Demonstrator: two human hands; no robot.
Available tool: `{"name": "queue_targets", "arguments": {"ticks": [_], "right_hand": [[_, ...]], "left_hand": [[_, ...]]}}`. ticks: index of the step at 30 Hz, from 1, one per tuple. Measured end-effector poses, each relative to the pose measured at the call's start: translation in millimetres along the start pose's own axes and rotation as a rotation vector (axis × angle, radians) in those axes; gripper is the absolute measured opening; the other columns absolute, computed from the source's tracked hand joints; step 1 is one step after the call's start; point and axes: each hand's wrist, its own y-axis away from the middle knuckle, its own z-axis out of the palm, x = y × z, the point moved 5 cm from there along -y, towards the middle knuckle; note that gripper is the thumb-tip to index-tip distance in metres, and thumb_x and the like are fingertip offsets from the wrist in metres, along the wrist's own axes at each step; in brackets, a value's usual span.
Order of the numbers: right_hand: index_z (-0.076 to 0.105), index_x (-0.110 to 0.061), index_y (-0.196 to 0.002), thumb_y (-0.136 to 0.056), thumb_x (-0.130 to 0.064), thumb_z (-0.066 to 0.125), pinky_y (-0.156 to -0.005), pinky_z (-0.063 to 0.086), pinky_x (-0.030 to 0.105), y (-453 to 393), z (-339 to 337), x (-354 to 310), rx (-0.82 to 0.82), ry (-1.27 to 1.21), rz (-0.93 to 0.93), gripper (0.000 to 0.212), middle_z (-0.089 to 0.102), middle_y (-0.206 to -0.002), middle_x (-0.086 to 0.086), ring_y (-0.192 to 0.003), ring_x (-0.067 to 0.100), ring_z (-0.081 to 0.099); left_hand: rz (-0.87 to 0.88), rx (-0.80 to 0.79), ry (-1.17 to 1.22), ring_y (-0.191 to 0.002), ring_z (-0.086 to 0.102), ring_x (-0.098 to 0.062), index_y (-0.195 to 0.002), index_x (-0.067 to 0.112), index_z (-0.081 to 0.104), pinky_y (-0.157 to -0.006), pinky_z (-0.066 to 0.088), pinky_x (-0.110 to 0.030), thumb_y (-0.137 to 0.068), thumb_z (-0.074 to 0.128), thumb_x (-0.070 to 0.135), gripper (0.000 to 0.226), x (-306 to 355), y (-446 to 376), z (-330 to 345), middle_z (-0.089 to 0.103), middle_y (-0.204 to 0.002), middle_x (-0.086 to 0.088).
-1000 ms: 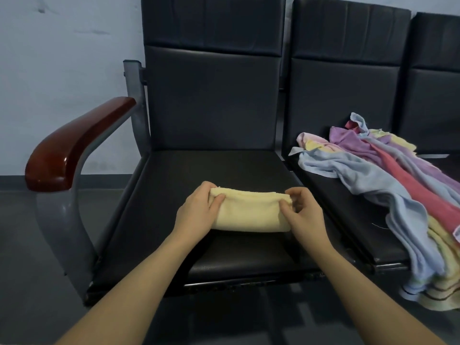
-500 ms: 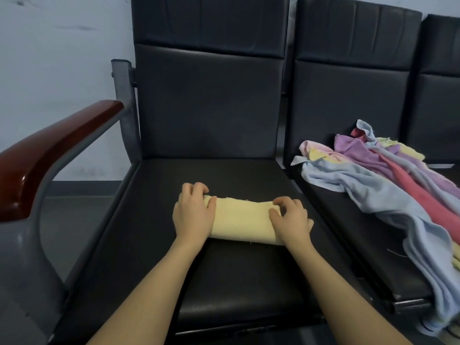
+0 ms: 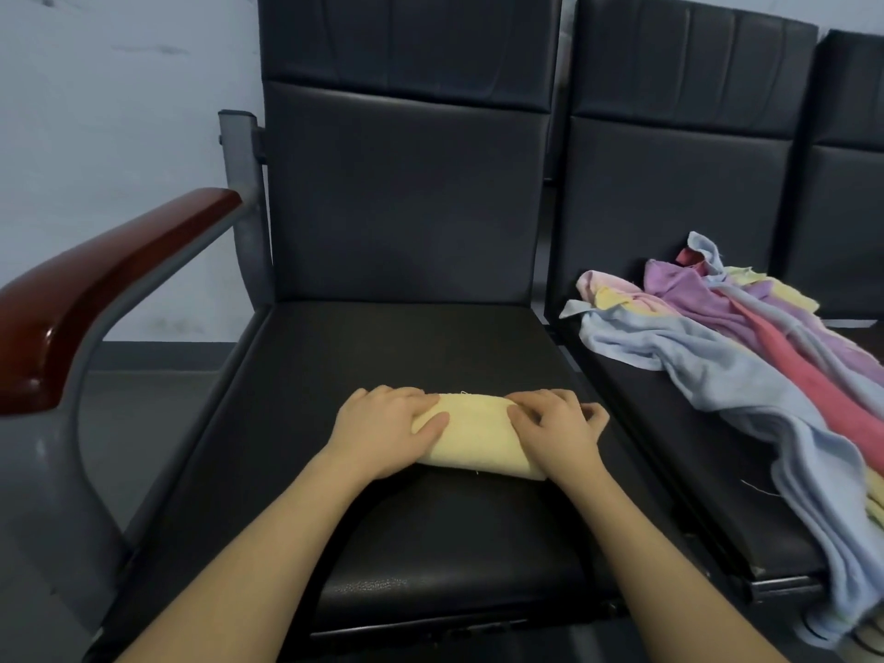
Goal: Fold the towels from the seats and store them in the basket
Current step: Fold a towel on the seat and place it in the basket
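softly, the yellow towel [image 3: 471, 435] looks light and limp; left hand [image 3: 382, 430] and right hand [image 3: 557, 430] press it, fingers [image 3: 430, 425] fairly flat, so lift by both ends.

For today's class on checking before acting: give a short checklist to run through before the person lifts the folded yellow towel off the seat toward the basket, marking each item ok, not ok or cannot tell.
1. Yellow towel folded compact on the seat: ok.
2. Left hand on the towel's left end: ok.
3. Right hand on its right end: ok.
4. Firm grip for lifting: cannot tell; both hands lie on top.
5. Basket in sight: not ok, none in view.
6. Towel pile on the next seat all folded: not ok.
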Motion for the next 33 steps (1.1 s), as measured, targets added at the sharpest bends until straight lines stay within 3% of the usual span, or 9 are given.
{"name": "queue_targets", "arguments": {"ticks": [5, 9, 15, 19, 23, 29, 33], "right_hand": [[0.066, -0.04, -0.106, -0.096, -0.035, 0.045, -0.091, 0.005, 0.026, 23, -5, -2, 0.006, -0.097, 0.005, 0.024, 0.057, -0.091, -0.023, -0.11, 0.002, 0.033], [0.066, -0.039, -0.108, -0.097, -0.033, 0.042, -0.094, 0.003, 0.027, 41, -6, -10, -0.018, 0.004, -0.065, 0.027, 0.057, -0.096, -0.021, -0.111, 0.003, 0.037], [0.063, -0.038, -0.11, -0.095, -0.033, 0.045, -0.098, 0.008, 0.03, 49, -4, -10, -0.074, -0.055, -0.021, 0.024, 0.055, -0.103, -0.02, -0.114, 0.007, 0.04], [0.048, -0.035, -0.132, -0.094, -0.036, 0.049, -0.107, 0.008, 0.034, 51, 0, -7, -0.137, -0.109, 0.051, 0.038, 0.055, -0.112, -0.014, -0.124, 0.011, 0.037], [0.045, -0.031, -0.135, -0.094, -0.033, 0.05, -0.114, 0.002, 0.035, 50, 0, -11, -0.12, -0.084, 0.016, 0.042, 0.06, -0.118, -0.009, -0.118, 0.008, 0.049], [0.041, -0.025, -0.138, -0.094, -0.024, 0.051, -0.116, -0.004, 0.033, 51, 5, -18, -0.12, -0.071, -0.039, 0.045, 0.057, -0.11, -0.009, -0.12, 0.009, 0.049], [0.039, -0.028, -0.138, -0.093, -0.019, 0.051, -0.109, 0.02, 0.03, 55, 8, -18, -0.136, -0.175, -0.029, 0.047, 0.044, -0.097, -0.017, -0.122, 0.023, 0.042]], "left_hand": [[0.01, -0.016, 0.192, -0.126, 0.042, -0.006, -0.135, 0.04, 0.048, -0.104, 0.026, -0.029, -0.099, 0.034, 0.045, 0.039, -9, 30, -10, 0.047, -0.139, 0.023], [-0.02, -0.029, 0.356, -0.123, 0.047, -0.003, -0.127, 0.035, 0.058, -0.109, 0.03, -0.03, -0.099, 0.043, 0.033, 0.032, -17, 52, -15, 0.055, -0.131, 0.021], [-0.219, 0.032, 0.615, -0.111, 0.054, -0.003, -0.114, 0.034, 0.068, -0.096, 0.042, -0.021, -0.092, 0.057, 0.032, 0.025, -31, 63, -6, 0.064, -0.119, 0.015], [-0.292, 0.073, 0.521, -0.113, 0.054, -0.009, -0.116, 0.036, 0.066, -0.099, 0.042, -0.031, -0.091, 0.056, 0.036, 0.027, -32, 64, -5, 0.062, -0.121, 0.014], [-0.309, 0.068, 0.297, -0.123, 0.046, -0.016, -0.13, 0.036, 0.055, -0.103, 0.029, -0.033, -0.093, 0.05, 0.043, 0.037, -26, 65, -9, 0.057, -0.129, 0.008], [-0.327, 0.034, 0.23, -0.115, 0.049, -0.018, -0.128, 0.031, 0.047, -0.098, 0.026, -0.036, -0.093, 0.049, 0.043, 0.037, -23, 62, -7, 0.055, -0.123, 0.003], [-0.271, 0.068, 0.293, -0.108, 0.051, -0.018, -0.125, 0.028, 0.044, -0.096, 0.028, -0.036, -0.095, 0.048, 0.031, 0.03, -13, 64, -10, 0.048, -0.122, 0.003]]}}
